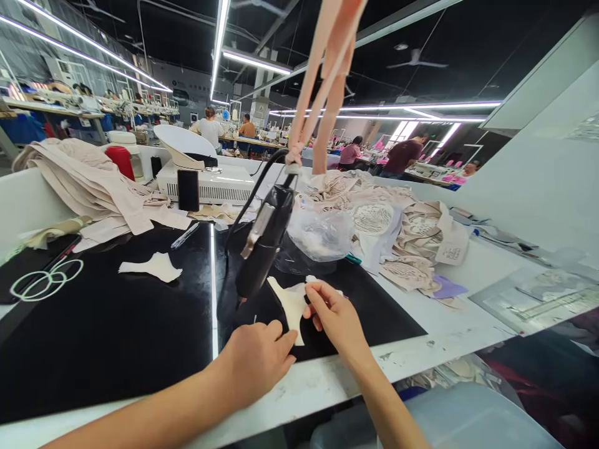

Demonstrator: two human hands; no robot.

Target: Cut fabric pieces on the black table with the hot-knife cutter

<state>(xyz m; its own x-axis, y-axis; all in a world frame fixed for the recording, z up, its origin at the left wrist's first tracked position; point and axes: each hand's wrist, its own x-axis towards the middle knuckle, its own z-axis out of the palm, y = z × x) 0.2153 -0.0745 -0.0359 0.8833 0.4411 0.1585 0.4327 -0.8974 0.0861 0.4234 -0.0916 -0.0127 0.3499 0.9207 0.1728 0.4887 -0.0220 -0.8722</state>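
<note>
A small cream fabric piece lies on the black work mat near the table's front edge. My left hand rests on the mat, its fingertips pinching the piece's lower end. My right hand pinches the piece's upper right edge, fingers closed on it. A black hanging tool on a cable dangles just above and left of the piece, its tip close to the fabric. Beige straps hang from overhead behind it.
Another cream cut piece lies on the mat to the left. Stacked beige fabric, a white machine, a clear plastic bag and a heap of lace pieces crowd the back. Other people work at distant tables.
</note>
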